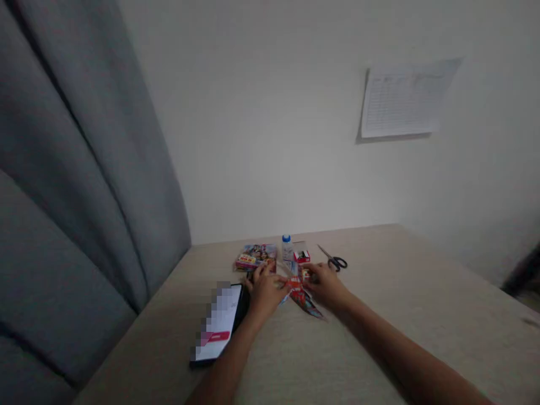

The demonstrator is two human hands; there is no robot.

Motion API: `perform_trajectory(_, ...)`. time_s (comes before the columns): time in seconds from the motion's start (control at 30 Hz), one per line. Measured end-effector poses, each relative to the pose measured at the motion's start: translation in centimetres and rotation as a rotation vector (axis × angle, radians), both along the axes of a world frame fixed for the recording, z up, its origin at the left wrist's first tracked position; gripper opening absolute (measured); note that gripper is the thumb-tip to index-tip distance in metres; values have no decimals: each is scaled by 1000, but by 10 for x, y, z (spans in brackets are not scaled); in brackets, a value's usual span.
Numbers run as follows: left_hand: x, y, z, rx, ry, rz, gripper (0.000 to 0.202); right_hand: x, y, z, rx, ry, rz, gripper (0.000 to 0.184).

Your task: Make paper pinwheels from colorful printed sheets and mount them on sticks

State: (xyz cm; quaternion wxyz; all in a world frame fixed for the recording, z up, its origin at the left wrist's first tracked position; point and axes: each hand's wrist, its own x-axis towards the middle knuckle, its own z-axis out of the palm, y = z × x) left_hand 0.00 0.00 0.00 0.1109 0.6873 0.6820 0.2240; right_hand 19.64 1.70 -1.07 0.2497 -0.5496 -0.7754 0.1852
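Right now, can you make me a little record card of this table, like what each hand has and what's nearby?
Left hand: fingers touching a colorful printed wrapper
Right hand: touching the same wrapper
Nearby: a colorful printed box, a white bottle, a small red-and-white box, black-handled scissors
Beside left hand: a phone, screen lit
Surface: beige table

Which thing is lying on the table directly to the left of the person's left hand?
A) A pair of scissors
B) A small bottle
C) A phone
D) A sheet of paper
C. The phone lies on the table directly to the left of the left hand.
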Motion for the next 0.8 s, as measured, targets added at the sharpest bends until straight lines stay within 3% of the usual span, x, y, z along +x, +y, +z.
perform_trajectory(0.47,-11,-6,3,34,100,-37,30,16,18,-12,26,164,75,44)
perform_trajectory(0.8,-24,-8,10,-127,189,-193,65,26,20,-7,122,115,49,21)
